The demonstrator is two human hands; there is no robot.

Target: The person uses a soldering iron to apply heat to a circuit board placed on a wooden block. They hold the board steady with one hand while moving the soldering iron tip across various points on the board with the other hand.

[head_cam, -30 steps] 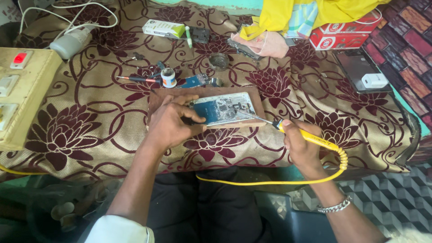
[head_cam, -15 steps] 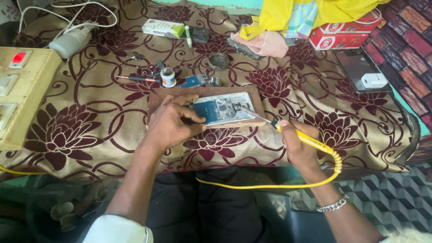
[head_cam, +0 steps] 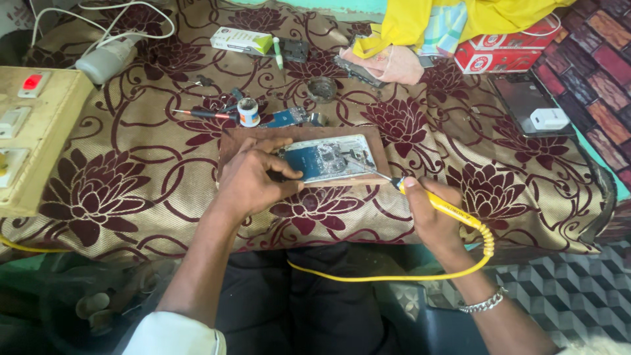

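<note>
there are two hands, the left hand (head_cam: pixel 253 181) and the right hand (head_cam: pixel 430 220), and between them lies one open phone (head_cam: pixel 332 158) on one brown board (head_cam: pixel 230 139). there is one yellow soldering iron (head_cam: pixel 447 207) just right of the phone, one small round tin (head_cam: pixel 248 112) just behind the board, and one white and green box (head_cam: pixel 242 41) far behind it. far to the right of the phone there are two red boxes (head_cam: pixel 499 49) and one dark tablet (head_cam: pixel 526 102) with one white plug (head_cam: pixel 549 119) on it.

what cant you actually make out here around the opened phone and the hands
Head view only:
- Left hand covers the opened phone's left end.
- Where the soldering iron's tip touches the board: too small.
- Yellow cord's far end: lost at the cloth's edge.
</note>
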